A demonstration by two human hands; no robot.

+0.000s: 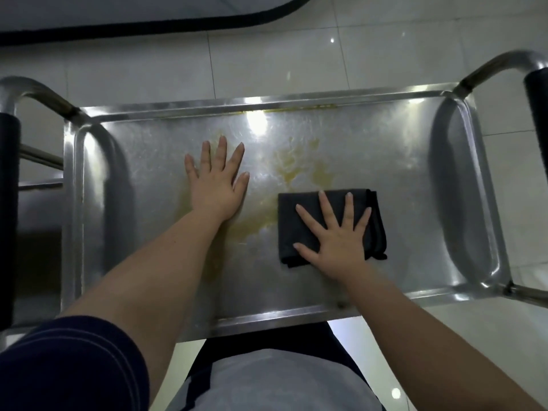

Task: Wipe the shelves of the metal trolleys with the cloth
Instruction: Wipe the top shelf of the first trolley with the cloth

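Floor (385, 54): pale glossy tiles, showing on all sides of the shelf. Trolley (489, 66): bright metal tube frame, rising at both ends of the shelf. Shelf (409, 188): top tray of the trolley, rectangular, raised rim, rounded corners, scuffed and reflecting light. Mat (148, 13): grey with a dark border, on the floor beyond the shelf's far rim. Grips, two, dark: one (9, 203) on the frame off the shelf's left end, one (536, 99) off its right end. Stain (296, 167): yellowish smears across the middle of the shelf, with a thin line of the same along the far rim. Cloth (299, 221): dark, folded to a rough square, lying flat on the shelf right of centre, just beside the stain's near edge. Left hand (218, 185): palm down on bare shelf left of centre, fingers straight, grasping nothing. Right hand (338, 238): flat on the cloth, fingers straight and spread, pressing it to the shelf without curling round it.
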